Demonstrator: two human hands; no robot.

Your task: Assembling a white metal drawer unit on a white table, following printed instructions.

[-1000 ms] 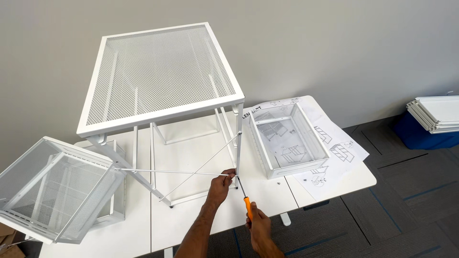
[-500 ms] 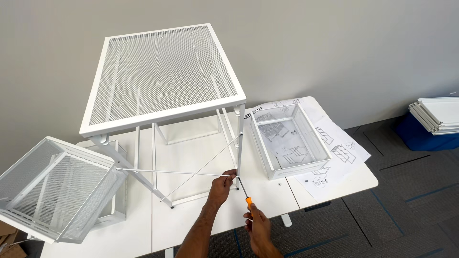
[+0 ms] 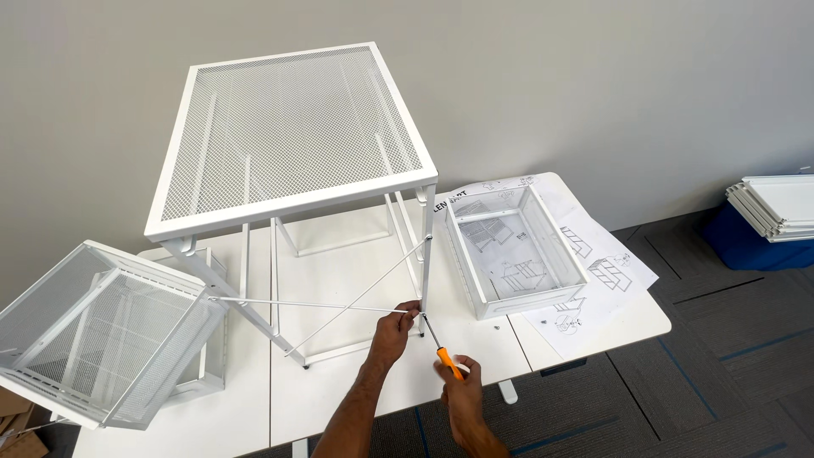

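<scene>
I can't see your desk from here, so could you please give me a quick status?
Left hand pinching thin white cross rod at white mesh frame's leg. Right hand gripping orange-handled screwdriver, tip at that joint. Nothing blocking.

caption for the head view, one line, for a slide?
Left hand steadies a cross rod at a white mesh frame's leg while right hand holds an orange-handled screwdriver.

Access around the white mesh frame (image 3: 288,140) is restricted. Crossed diagonal rods (image 3: 339,305) bar passage between its legs. A mesh drawer (image 3: 102,335) blocks its left side; another mesh drawer (image 3: 513,250) stands just right. Bare tabletop (image 3: 339,390) remains free in front.
</scene>
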